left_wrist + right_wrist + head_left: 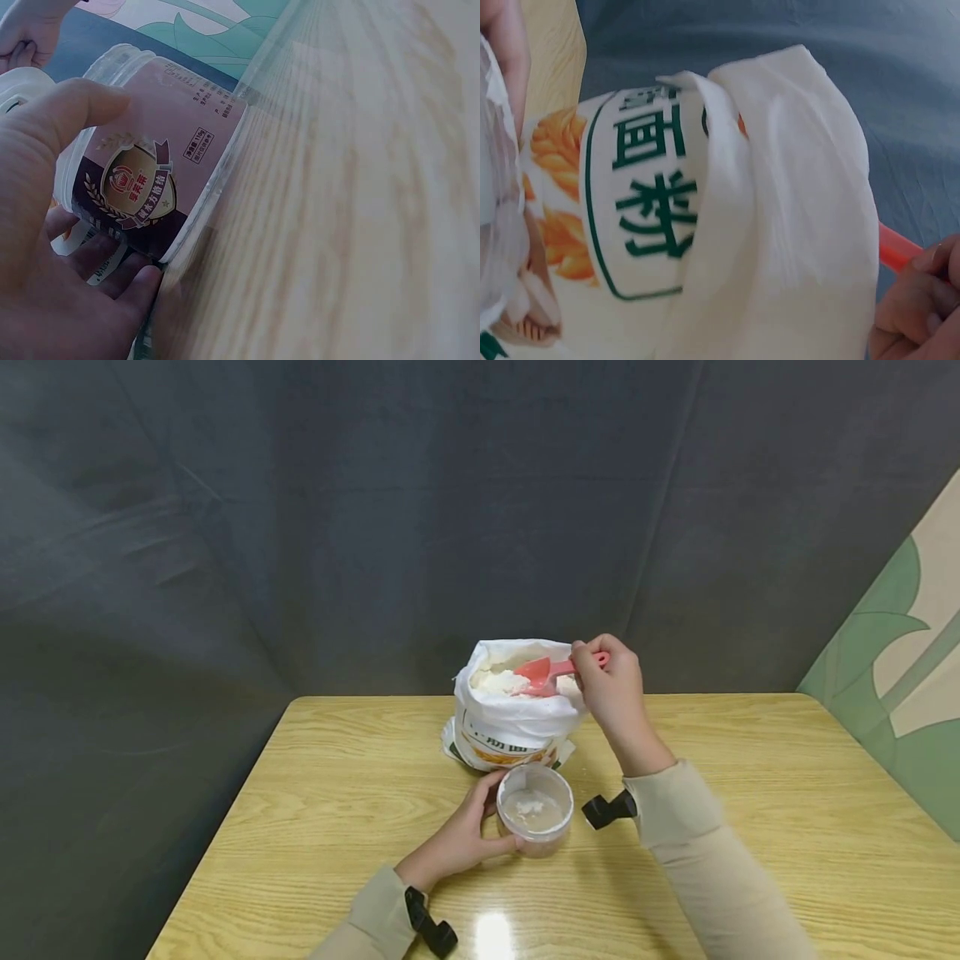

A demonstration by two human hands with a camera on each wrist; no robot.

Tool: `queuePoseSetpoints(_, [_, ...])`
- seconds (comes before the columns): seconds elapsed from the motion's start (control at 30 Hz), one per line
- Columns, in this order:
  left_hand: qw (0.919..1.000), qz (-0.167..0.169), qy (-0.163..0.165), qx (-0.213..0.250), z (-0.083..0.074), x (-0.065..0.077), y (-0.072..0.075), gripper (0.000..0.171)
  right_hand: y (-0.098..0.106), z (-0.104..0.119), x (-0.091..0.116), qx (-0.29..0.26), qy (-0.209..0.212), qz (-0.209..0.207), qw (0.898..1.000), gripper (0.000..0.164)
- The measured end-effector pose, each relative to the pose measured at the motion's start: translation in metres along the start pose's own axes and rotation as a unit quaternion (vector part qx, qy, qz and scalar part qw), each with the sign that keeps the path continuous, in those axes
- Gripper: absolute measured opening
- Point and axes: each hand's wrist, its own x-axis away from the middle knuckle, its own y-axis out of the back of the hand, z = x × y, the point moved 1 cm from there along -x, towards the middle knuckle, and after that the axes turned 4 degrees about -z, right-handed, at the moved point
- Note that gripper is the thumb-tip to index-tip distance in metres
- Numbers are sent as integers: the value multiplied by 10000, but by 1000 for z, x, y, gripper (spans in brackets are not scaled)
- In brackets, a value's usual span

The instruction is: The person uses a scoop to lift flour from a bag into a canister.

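Observation:
A white flour bag (501, 717) with its top folded down stands open, with flour (491, 682) inside. My right hand (613, 689) pinches the handle of a pink scoop (561, 668), whose bowl lies in the bag's mouth against the flour. Just in front of the bag, my left hand (468, 831) grips a clear plastic jar (542, 847) from its left side. A little white powder shows on the jar's bottom. In the left wrist view, the thumb lies across the jar's pink label (172, 97). The right wrist view has the bag's printed front (652, 172), hiding the scoop's bowl.
Bag and jar stand on a wood-grain table (337, 793). Behind its far edge hangs a dark grey cloth (450, 510). A panel with green leaf shapes (885, 652) borders the right side. Each wrist wears a black camera mount (609, 810).

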Motion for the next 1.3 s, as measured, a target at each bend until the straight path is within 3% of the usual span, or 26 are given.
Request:
queuePoseSetpoints(0.23, [10000,26,-16,6,2,0,-1,89,-5,1,1,64,-30,-182,9998,29])
queuePoseSetpoints(0.53, [10000,16,-1,-40,1,0,-2,89,3,1,4,-1102,-563,-310,9918,29])
queuePoseSetpoints(0.8, [10000,48,44,-5,0,0,-2,89,8,-1,8,-1640,-790,-490,9821,27])
queuePoseSetpoints(1.3, [10000,22,33,-68,-2,-2,-2,89,18,-2,12,-2614,-660,-851,9592,23])
